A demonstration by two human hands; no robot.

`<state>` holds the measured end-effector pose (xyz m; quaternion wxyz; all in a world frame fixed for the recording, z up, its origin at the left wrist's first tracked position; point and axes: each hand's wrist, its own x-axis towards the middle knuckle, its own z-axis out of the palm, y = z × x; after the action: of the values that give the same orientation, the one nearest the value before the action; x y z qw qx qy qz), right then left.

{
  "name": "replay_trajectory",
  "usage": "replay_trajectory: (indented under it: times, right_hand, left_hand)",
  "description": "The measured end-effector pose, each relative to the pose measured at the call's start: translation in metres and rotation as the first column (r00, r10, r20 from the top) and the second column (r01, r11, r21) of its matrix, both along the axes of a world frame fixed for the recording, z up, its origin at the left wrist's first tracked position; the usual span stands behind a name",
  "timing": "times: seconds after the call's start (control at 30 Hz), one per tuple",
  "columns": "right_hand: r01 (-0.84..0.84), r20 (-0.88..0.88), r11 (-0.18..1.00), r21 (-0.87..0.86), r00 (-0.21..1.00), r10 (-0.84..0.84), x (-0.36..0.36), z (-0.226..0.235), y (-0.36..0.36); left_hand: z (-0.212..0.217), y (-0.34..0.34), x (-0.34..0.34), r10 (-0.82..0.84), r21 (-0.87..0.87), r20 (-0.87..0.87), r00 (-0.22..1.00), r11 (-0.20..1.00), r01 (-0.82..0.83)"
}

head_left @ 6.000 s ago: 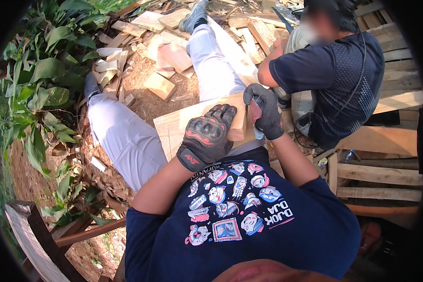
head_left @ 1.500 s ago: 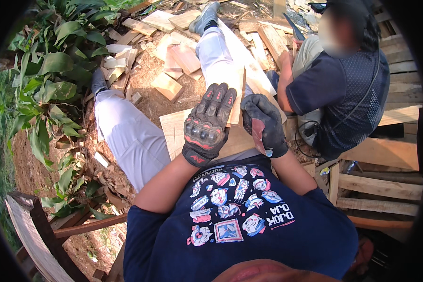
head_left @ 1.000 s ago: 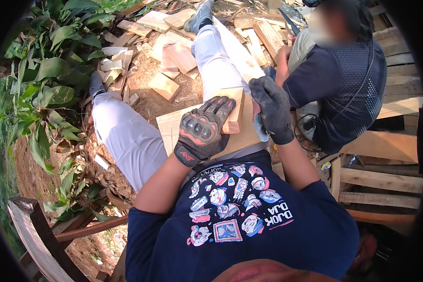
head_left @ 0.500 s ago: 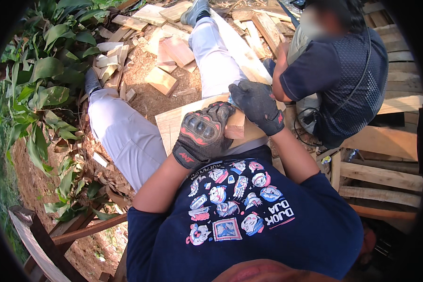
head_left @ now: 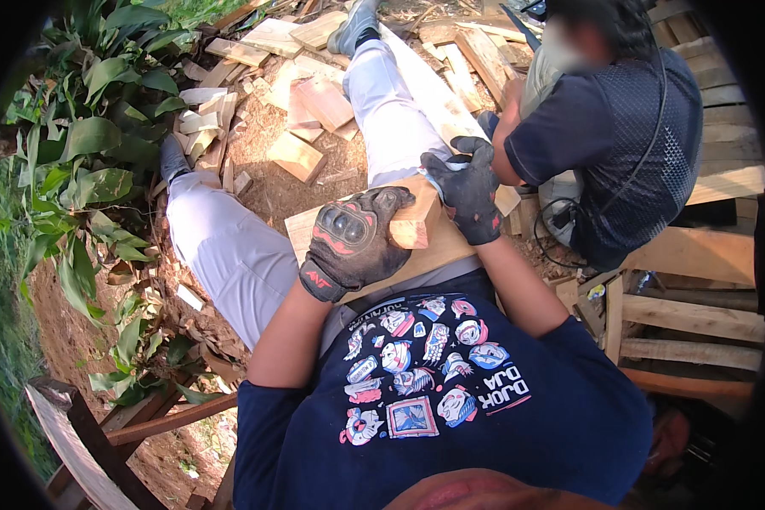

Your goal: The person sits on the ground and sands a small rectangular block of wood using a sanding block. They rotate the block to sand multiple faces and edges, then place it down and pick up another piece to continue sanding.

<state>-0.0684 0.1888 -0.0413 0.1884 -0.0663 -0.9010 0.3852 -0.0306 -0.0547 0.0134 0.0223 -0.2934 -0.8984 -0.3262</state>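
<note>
Sitting on the ground with legs stretched out, a person in a dark printed shirt works a small wooden block (head_left: pixel 416 223) on a flat wooden board (head_left: pixel 438 251) laid across the lap. Left hand (head_left: pixel 348 242), in a black and red work glove, lies knuckles-up with its fingers curled over the near end of the block, pressing it to the board: a closed, holding grip. Right hand (head_left: pixel 467 191), in a dark glove, is clenched round something at the far end of the block; a pale edge shows beside the thumb, but what it holds cannot be told.

Progress, as a judgement: the block is still whole and square-edged, with no cut, nail or joint visible on it, so the work on this piece appears to be at an early or middle stage, with the piece held steady and not yet released. Offcuts (head_left: pixel 302 153) of similar pale wood lie scattered on the sawdust-strewn soil (head_left: pixel 268 183) beyond the knees, suggesting that other pieces have been dealt with.

Containers: none proper is in view. A slatted wooden pallet frame (head_left: pixel 697 319) at right is the nearest thing to one; its inside is in shadow. A second person (head_left: pixel 603 136) crouches beyond the board, a dark cable (head_left: pixel 552 234) trailing beside. Broad green leaves (head_left: pixel 85 144) border the left.
</note>
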Motion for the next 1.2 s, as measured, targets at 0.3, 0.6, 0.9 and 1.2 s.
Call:
replay_trajectory:
  times: [0.3,0.6,0.9,1.2]
  right_hand:
    - [-0.374,-0.222,0.692,0.618,0.761,0.61,0.005,0.008,0.036]
    - [-0.566,0.111,0.805,0.176,0.824,0.555,0.02,0.01,0.043]
    - [-0.68,0.342,0.727,0.096,0.709,0.617,0.047,0.042,0.037]
    - [-0.778,0.442,0.621,0.095,0.592,0.674,0.02,0.07,0.042]
  left_hand:
    - [0.005,0.002,-0.001,-0.011,0.0,0.036,0.999,1.0,0.011]
    - [0.009,0.001,-0.014,-0.014,-0.042,0.128,0.992,0.999,0.02]
    - [0.006,0.001,-0.009,0.046,0.004,0.208,0.977,0.999,-0.048]
    - [-0.014,0.005,0.017,0.128,0.031,0.122,0.984,0.991,-0.132]
